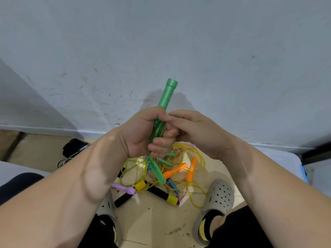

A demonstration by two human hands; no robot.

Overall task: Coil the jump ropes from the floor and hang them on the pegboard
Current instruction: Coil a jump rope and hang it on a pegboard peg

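My left hand (143,133) grips a green jump-rope handle (167,94) upright in front of the wall, its capped end pointing up. My right hand (193,129) pinches the green rope against that handle just below my left thumb. A second green handle (157,171) hangs below my hands on its green cord. On the floor lies a tangle of ropes: two orange handles (174,171) with yellow cord (198,158), black-and-yellow handles (162,193), a purple handle (123,187) and a blue handle (172,186). No pegboard is in view.
A scuffed white wall (179,42) stands close ahead with a baseboard. My feet in grey perforated clogs (216,199) flank the pile. A black object with white cable (73,147) lies at the left by the wall. A white box edge (290,161) sits right.
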